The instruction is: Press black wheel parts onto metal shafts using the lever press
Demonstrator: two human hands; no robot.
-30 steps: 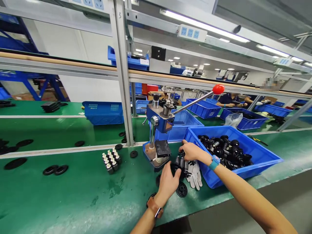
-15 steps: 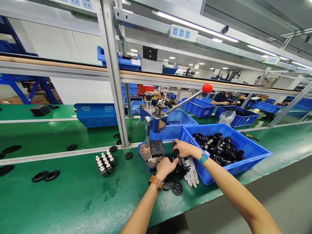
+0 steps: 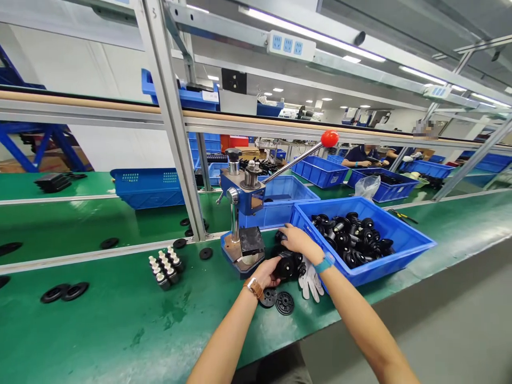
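My left hand is closed around a black wheel-like part, just right of the press base. Above it, my right hand curls its fingers over another black round part, most of which is hidden. A pile of black parts lies between my hands and the blue bin. The hand press stands to the left, its red-knobbed lever raised and a black block on its base. Two ribbed black discs lie below my left hand, near a white glove.
A blue bin full of black wheel parts stands at right, with a second blue bin behind the press. White-topped black pieces stand in rows at left. Black rings lie on the green table. A metal post rises behind.
My left hand has turned and now shows a black wheel-like part in its grip. My right hand has shifted slightly up and left in view. The whole view has shifted a little.
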